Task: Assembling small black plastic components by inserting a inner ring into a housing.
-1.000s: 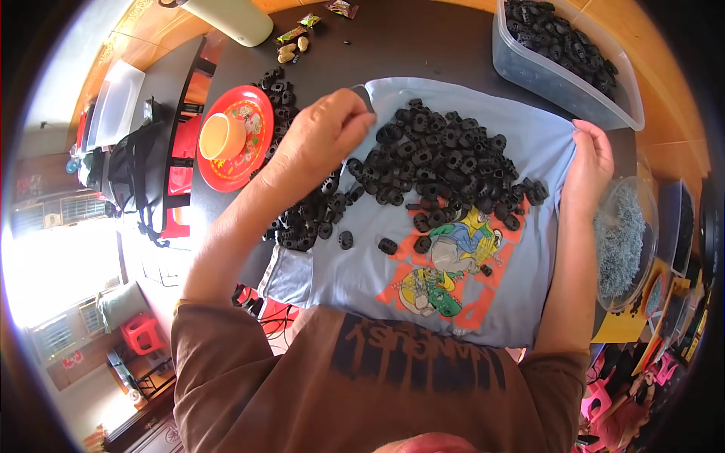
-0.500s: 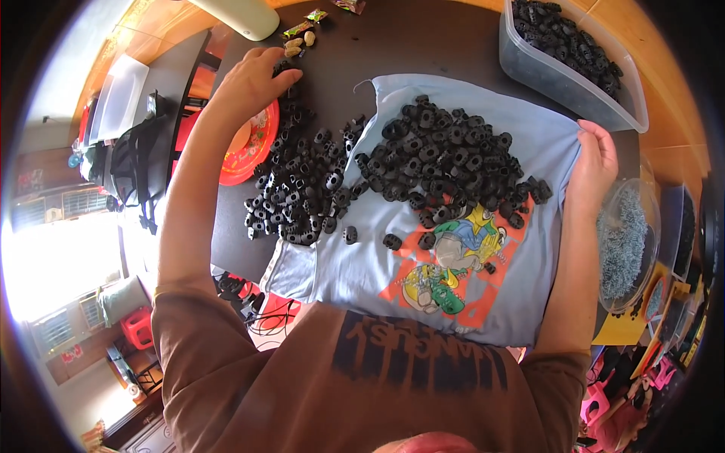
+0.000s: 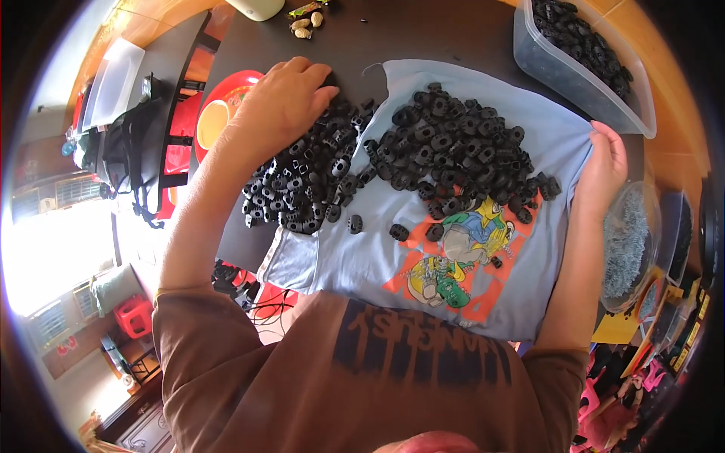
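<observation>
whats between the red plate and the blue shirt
The head view shows a heap of small black pieces between the plate and shirt, with the left hand over part of that stretch.

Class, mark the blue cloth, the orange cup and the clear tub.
Blue cloth [image 3: 351, 260], head view: bare lower-left fabric.
Orange cup [image 3: 212, 124], head view: its middle.
Clear tub [image 3: 555, 76], head view: the near wall.

One left hand [image 3: 283, 98] at eleven o'clock, one right hand [image 3: 603, 160] past two. Black pieces [image 3: 461, 143], uncountable, in two heaps: ten and past one. Centre, one shirt [image 3: 351, 264]; at two, one tub [image 3: 566, 87]; at three, one bowl [image 3: 654, 226]; at ten, one plate [image 3: 228, 87], one cup [image 3: 213, 124]; toward twelve, three nuts [image 3: 302, 33].
</observation>
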`<state>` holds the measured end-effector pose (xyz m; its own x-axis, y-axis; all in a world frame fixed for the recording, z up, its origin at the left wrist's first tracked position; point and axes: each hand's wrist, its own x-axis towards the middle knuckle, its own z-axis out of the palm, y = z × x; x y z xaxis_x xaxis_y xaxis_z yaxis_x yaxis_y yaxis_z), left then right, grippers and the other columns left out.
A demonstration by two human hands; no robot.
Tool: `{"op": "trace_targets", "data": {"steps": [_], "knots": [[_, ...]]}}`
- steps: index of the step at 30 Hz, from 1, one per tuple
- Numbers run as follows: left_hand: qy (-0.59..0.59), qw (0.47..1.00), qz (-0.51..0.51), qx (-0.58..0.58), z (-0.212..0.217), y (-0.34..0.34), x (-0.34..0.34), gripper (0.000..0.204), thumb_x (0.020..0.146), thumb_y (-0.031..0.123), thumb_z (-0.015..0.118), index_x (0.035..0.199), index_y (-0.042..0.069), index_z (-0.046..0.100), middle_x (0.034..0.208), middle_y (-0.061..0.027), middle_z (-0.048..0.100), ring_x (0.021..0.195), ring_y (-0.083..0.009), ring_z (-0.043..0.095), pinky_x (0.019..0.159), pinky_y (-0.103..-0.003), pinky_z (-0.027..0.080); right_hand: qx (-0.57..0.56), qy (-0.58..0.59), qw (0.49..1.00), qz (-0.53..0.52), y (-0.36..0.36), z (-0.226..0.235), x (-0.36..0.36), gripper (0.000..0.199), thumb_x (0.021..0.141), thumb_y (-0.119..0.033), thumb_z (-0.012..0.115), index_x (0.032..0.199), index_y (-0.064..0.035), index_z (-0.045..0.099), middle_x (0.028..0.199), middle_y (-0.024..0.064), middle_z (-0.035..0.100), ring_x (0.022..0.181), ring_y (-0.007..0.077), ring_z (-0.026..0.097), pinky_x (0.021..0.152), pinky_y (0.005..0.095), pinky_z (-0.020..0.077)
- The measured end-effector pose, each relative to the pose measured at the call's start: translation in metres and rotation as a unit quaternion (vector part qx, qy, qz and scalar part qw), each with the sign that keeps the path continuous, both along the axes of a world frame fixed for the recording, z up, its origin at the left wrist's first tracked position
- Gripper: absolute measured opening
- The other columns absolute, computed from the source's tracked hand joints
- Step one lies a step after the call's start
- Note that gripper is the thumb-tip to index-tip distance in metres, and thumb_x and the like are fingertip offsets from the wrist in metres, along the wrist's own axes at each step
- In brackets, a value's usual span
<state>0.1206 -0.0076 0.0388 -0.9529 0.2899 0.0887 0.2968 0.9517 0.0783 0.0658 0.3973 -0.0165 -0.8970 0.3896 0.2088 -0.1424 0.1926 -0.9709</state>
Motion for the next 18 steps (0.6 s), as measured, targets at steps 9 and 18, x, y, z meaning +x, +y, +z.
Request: {"op": "trace_targets", "data": {"steps": [9,18], "knots": [[0.015,0.996,-0.014,0.084,0.002,0.001,0.031,0.029,0.094,0.023,0.057,0.112,0.000,0.059,0.107,-0.0187,0.061,0.103,-0.0376,0.058,0.091,-0.045,0.047,0.461,0.098,0.863,0.184,-0.063,0.063,0.043,0.027,0.083,-0.014,0.070,0.108,-0.0047,0.066,0.114,0.0115,0.066,0.109,0.0284,0.061,0.095,0.0370,0.0460],[0.007,0.995,-0.002,0.103,-0.015,0.024,0.034,0.045,0.095,0.033,0.055,0.132,0.007,0.055,0.138,-0.0183,0.049,0.130,-0.0367,0.044,0.107,-0.046,0.036,0.487,0.121,0.786,0.362,-0.173,0.032,-0.008,0.043,0.084,-0.020,0.067,0.123,-0.0021,0.059,0.118,0.0152,0.063,0.112,0.0328,0.057,0.095,0.0392,0.0451]]}}
